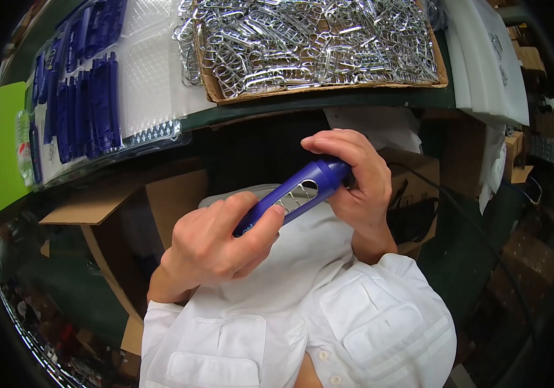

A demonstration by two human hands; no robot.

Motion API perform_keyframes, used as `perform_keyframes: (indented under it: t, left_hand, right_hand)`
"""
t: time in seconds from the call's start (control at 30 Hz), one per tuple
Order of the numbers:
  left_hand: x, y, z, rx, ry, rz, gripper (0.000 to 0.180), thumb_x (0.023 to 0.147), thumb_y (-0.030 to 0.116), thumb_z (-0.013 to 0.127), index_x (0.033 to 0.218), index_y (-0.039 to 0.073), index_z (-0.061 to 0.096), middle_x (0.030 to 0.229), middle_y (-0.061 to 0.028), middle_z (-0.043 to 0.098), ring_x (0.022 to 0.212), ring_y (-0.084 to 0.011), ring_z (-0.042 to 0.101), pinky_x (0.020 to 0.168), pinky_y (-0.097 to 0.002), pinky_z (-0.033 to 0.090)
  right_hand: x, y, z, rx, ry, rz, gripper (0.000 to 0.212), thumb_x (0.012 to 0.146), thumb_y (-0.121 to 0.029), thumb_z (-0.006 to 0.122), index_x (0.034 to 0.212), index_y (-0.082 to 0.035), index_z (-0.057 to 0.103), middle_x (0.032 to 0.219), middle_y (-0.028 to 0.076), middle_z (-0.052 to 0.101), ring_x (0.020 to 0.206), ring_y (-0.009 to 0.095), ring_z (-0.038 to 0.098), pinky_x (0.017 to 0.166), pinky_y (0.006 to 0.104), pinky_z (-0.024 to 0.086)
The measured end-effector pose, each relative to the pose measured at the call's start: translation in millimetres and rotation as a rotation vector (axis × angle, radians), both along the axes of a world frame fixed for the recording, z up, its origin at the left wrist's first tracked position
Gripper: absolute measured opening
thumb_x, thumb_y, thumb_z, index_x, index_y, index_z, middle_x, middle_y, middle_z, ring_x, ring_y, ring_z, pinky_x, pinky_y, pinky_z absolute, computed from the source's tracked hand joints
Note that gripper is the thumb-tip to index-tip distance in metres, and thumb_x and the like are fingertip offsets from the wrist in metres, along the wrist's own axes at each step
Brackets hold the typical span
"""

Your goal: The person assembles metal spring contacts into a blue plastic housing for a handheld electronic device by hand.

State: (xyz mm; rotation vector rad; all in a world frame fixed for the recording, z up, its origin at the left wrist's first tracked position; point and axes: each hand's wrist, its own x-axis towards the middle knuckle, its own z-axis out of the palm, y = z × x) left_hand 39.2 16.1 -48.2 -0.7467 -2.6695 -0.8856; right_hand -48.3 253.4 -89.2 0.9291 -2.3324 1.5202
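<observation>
Left hand point(215, 242): gripping the near, lower end of the blue handled grater point(293, 194), fingers closed around it.
Right hand point(354, 174): wrapping closed over the grater's far, upper end.
Grater: slanting between both hands, near the bench edge, above the white coat point(303, 310).
Far right: lying heaped in a cardboard tray point(442, 64), metal blades point(309, 39).
Far left: sitting in rows on a clear plastic tray point(147, 71), blue handles point(86, 103).

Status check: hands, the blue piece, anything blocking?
Left hand and right hand both gripping blue slotted handle, held above lap. Nothing blocking. Box of metal parts on table beyond.
</observation>
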Motion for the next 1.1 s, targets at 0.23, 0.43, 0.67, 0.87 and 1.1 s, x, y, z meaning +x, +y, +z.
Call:
perform_keyframes:
  t: [0.23,0.43,0.67,0.87,1.1]
  left_hand:
    - [-8.2,-4.5,-10.6,0.1,0.04,-0.018,0.05,0.06,0.009,0.085,0.109,0.01,0.073,0.092,-0.0121,0.069,0.065,-0.0209,0.071,0.051,-0.0284,0.056]
    - [-5.2,-5.6,-25.9,0.307,0.027,0.014,0.061,0.068,0.011,0.09,0.121,0.004,0.063,0.096,-0.0139,0.072,0.071,-0.0258,0.074,0.057,-0.0305,0.06]
    - [2.3,-10.3,-24.0,0.332,-0.068,0.034,0.068,0.069,0.008,0.093,0.125,0.009,0.054,0.104,-0.0226,0.076,0.079,-0.0321,0.078,0.065,-0.0335,0.062]
    - [1.9,-10.2,-29.2,0.311,-0.015,0.064,0.06,0.072,0.006,0.094,0.118,0.006,0.056,0.11,-0.0192,0.076,0.079,-0.0286,0.077,0.062,-0.031,0.062]
    - [-1.9,-12.4,-33.7,0.292,0.034,0.067,0.059,0.072,0.004,0.093,0.118,0.005,0.057,0.115,-0.0203,0.075,0.081,-0.0284,0.076,0.062,-0.0312,0.062]
  right_hand:
    - [1.9,-4.2,0.3,0.015,-0.007,-0.025,0.045,0.068,0.006,0.077,0.113,0.0,0.072,0.106,0.015,0.078,0.098,0.032,0.075,0.09,0.0407,0.058]
    - [-3.5,-5.8,2.8,-0.007,0.009,-0.02,0.05,0.064,0.01,0.074,0.113,-0.002,0.073,0.106,0.014,0.078,0.096,0.034,0.076,0.09,0.0432,0.058]
    - [-2.0,-8.1,-2.5,-0.03,0.009,-0.032,0.048,0.066,0.009,0.075,0.113,-0.002,0.072,0.106,0.013,0.078,0.096,0.033,0.076,0.091,0.0435,0.058]
    - [-0.6,-5.8,2.0,0.009,0.07,-0.021,0.051,0.065,0.01,0.074,0.114,-0.003,0.07,0.107,0.014,0.079,0.096,0.033,0.076,0.093,0.0467,0.057]
    - [-5.2,-3.2,0.5,-0.012,0.14,-0.046,0.051,0.067,0.01,0.074,0.115,-0.003,0.069,0.107,0.014,0.079,0.096,0.032,0.076,0.094,0.0486,0.056]
